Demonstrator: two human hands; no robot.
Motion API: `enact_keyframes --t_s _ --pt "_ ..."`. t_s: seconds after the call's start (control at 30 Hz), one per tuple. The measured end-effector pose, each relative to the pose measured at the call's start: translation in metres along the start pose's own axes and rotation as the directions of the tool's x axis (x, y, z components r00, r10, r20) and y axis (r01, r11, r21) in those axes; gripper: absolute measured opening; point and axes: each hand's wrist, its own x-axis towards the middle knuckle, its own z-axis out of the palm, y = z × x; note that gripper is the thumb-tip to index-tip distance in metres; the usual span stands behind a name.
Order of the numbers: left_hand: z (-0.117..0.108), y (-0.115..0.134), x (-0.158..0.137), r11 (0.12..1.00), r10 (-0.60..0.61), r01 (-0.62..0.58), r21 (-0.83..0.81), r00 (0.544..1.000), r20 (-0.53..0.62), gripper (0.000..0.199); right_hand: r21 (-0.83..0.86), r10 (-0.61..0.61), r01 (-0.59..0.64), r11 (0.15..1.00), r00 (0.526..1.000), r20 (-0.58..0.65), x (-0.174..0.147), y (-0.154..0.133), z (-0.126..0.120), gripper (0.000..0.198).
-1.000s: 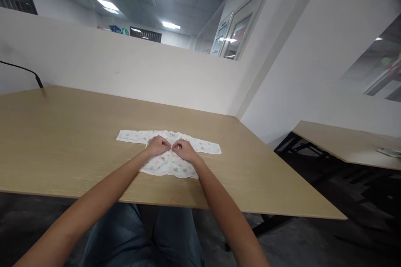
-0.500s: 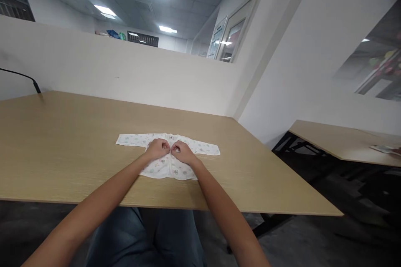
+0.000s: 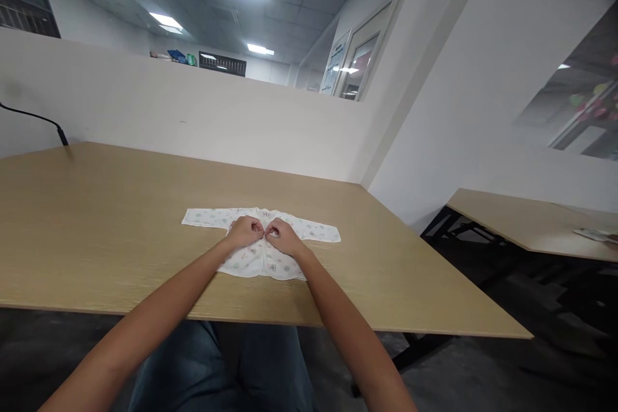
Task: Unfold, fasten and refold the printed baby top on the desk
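Note:
A small white baby shirt (image 3: 253, 261) with a scattered print lies spread on the wooden table (image 3: 125, 199), its sleeves stretched to both sides and its neckline toward the far wall. At the middle of its front, my left hand (image 3: 245, 232) pinches the fabric along the centre line. Facing it, almost touching, my right hand (image 3: 282, 235) pinches the other side of the same line. Fingertips hide the exact spot they grip, and any fastener there is too small to make out. Below the hands, the centre line runs on to the hem.
A white partition wall (image 3: 270, 122) borders the table's far edge. At the far left corner stands a black cable or thin stem (image 3: 62, 134). To the right, past a gap, is a second table (image 3: 521, 219) with a pale flat item (image 3: 591, 234) on it.
The camera view has shifted very slightly. Both hands stay pinched at the same place on the shirt, with hardly any visible movement.

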Motion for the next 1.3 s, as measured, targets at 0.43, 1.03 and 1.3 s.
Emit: enact_keyframes --t_s 0.43,1.03,1.3 --pt "-0.002 -0.006 0.004 1.000 0.013 -0.012 -0.003 0.999 0.039 0.016 0.036 0.075 -0.076 0.996 0.997 0.018 0.001 -0.005 -0.003 0.009" --pt "0.002 -0.006 0.002 0.998 0.010 -0.009 -0.067 1.000 0.018 0.024 0.119 0.095 -0.104 0.987 0.992 0.079 0.000 0.002 -0.002 0.002" --pt "0.002 -0.008 0.005 0.995 0.028 -0.025 -0.094 0.999 0.040 0.021 0.136 0.014 -0.024 0.990 0.997 0.078 0.001 0.005 -0.002 0.003"
